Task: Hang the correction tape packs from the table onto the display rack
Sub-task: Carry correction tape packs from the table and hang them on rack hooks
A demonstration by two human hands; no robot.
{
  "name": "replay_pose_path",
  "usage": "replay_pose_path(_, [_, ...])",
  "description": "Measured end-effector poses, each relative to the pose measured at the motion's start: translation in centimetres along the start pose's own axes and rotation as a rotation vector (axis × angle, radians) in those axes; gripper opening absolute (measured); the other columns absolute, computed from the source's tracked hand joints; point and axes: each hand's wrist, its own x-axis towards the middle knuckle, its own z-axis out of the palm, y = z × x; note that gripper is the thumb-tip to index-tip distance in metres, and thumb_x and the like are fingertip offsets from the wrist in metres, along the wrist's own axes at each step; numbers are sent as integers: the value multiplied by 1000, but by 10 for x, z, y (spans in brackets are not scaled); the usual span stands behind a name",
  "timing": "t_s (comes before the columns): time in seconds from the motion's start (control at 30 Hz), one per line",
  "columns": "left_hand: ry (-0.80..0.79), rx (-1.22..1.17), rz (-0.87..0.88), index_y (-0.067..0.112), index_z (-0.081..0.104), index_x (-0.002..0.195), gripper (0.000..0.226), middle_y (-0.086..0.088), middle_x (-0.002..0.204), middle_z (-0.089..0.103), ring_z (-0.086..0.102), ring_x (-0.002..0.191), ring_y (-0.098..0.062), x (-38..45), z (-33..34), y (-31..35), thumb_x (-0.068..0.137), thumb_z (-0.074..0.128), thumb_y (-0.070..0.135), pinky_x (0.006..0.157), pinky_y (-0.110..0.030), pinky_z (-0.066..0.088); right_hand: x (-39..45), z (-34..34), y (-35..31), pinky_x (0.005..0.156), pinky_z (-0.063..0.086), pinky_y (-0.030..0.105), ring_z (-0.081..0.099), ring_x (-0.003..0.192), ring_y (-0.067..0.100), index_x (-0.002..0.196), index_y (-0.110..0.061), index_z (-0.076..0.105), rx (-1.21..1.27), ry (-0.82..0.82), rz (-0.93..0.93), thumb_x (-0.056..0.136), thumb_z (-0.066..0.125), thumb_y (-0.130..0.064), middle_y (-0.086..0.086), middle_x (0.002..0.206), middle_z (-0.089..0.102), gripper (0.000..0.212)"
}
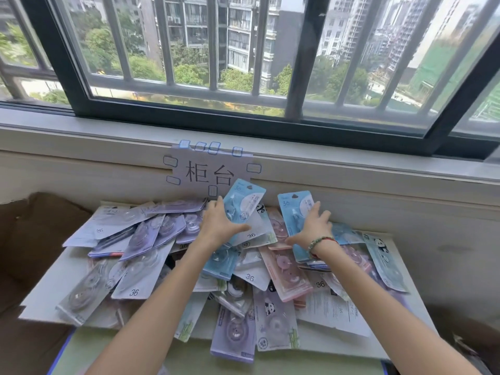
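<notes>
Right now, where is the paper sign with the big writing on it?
In the head view, the paper sign is taped to the wall under the window, centre, just behind the blue pack in the left hand.

left hand [220,226] gripping, right hand [311,228] gripping

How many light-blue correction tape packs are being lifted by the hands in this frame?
2. One blue pack is held up by the left hand, below the paper sign. The other blue pack is under the right hand. More blue packs lie in the pile, partly hidden.
</notes>
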Motion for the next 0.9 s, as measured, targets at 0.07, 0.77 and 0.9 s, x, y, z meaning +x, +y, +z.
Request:
replay_pose_path(0.07, [43,-3,20,8,10,153,119,-11,149,23,28,139,-27,-9,0,3,68,82,49,113,-46,30,-9,-6,1,109,29,41,21,137,37,148,-2,-15,48,47,-27,72,82,-31,19,150,6,126])
replay_pose_path(0.77, [136,-349,286,5,11,151,112,-15,147,28,30,137,-31,-199,28,58,73,78,50,111,-44,32,-222,-30,102,107,30,41,25,138,32,149,-10,-15,327,587,82,71,79,-46,17,151,15,128])
replay_pose_path(0.9, [60,-386,400,8,21,148,107,-12,139,39,38,130,-28,-254,37,58,69,81,49,102,-39,38,-306,-19,130,101,36,40,30,135,34,150,-8,-16,289,664,244,73,77,-46,18,151,16,126])
